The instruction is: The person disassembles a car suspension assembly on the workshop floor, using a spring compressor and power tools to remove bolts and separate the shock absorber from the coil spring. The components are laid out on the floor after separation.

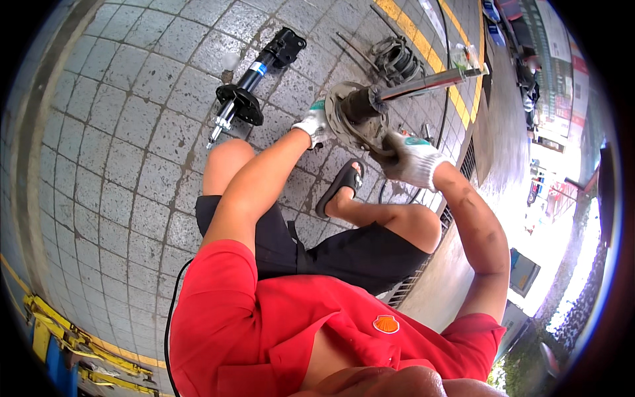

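Both my hands wear white knit gloves with teal patches. Between them is a dirty, worn round strut mount (342,118) with a wide spring seat and a black ribbed rubber boot (365,104). My left hand (313,124) is closed on its left rim, the fingertips partly hidden. On the lower right side, my right hand (411,159) grips it, fingers curled round the edge. A long grey metal bar (433,82) runs from the boot to the right; whether it is joined there I cannot tell. A black shock absorber (250,79) with a blue-and-white label lies to the left.
Beyond the mount lies a dark coil spring (397,61) with long rods (357,49) beside it. Yellow lines (423,43) cross the grey tiled floor (145,92). A drain grate (405,289) runs by my right leg. Yellow metal equipment (59,331) stands at lower left.
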The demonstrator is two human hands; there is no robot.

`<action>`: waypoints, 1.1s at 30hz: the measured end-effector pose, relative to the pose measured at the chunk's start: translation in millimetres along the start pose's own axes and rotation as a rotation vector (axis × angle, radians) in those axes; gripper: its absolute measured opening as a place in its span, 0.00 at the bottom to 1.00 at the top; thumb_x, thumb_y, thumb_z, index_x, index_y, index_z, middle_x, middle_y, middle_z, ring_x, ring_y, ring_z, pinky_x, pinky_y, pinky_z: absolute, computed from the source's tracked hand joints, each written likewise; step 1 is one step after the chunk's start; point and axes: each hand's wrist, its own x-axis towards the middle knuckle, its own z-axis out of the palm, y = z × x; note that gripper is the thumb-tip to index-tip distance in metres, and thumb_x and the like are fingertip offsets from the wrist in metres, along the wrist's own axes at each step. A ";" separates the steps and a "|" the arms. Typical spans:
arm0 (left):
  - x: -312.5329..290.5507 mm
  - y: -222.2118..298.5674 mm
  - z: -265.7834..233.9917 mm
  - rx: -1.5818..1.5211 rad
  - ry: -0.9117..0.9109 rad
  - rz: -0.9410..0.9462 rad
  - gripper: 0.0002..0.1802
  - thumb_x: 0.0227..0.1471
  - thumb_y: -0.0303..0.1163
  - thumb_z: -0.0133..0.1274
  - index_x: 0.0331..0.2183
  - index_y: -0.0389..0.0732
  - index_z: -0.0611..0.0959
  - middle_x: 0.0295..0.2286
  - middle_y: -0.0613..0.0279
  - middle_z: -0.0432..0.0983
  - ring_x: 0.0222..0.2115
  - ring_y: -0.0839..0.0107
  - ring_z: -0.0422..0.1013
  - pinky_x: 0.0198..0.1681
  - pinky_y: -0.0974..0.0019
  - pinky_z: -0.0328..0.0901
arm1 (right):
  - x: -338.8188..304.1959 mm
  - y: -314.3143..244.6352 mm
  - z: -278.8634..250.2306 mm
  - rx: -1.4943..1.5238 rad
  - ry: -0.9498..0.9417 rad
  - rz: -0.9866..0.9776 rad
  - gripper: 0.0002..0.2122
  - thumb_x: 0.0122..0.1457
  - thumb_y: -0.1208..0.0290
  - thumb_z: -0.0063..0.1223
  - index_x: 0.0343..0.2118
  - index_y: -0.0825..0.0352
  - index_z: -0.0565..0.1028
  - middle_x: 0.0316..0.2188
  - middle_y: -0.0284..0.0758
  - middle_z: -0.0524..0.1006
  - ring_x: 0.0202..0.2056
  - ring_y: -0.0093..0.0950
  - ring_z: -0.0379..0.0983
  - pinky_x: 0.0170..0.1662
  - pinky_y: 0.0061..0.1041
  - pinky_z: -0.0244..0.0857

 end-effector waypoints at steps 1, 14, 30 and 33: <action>2.4 -5.4 -4.3 0.064 0.003 0.024 0.25 0.74 0.36 0.38 0.65 0.40 0.73 0.62 0.55 0.74 0.61 0.59 0.72 0.64 0.54 0.69 | 0.7 -9.4 1.1 0.041 0.007 0.012 0.24 0.56 0.68 0.65 0.56 0.64 0.76 0.41 0.46 0.84 0.46 0.48 0.81 0.48 0.39 0.74; -23.8 52.3 30.4 1.094 0.081 0.336 0.24 0.59 0.38 0.56 0.56 0.44 0.83 0.56 0.54 0.80 0.56 0.55 0.75 0.61 0.56 0.68 | 81.8 -45.4 17.2 -0.611 -0.300 0.110 0.19 0.62 0.53 0.60 0.46 0.62 0.87 0.44 0.43 0.87 0.47 0.44 0.85 0.48 0.43 0.78; -26.2 53.5 60.7 1.053 -0.059 0.314 0.37 0.49 0.48 0.67 0.59 0.46 0.80 0.59 0.48 0.76 0.59 0.54 0.73 0.64 0.57 0.66 | -7.4 -49.6 -11.5 0.976 -0.028 0.246 0.17 0.72 0.55 0.58 0.37 0.69 0.79 0.25 0.28 0.72 0.23 0.18 0.63 0.30 0.24 0.64; -38.9 64.6 77.4 0.983 0.031 0.293 0.35 0.50 0.46 0.67 0.58 0.45 0.82 0.57 0.49 0.79 0.56 0.51 0.76 0.60 0.56 0.70 | -20.5 -16.9 -0.7 0.848 0.075 0.177 0.20 0.71 0.52 0.57 0.29 0.64 0.74 0.21 0.25 0.68 0.21 0.19 0.61 0.28 0.27 0.64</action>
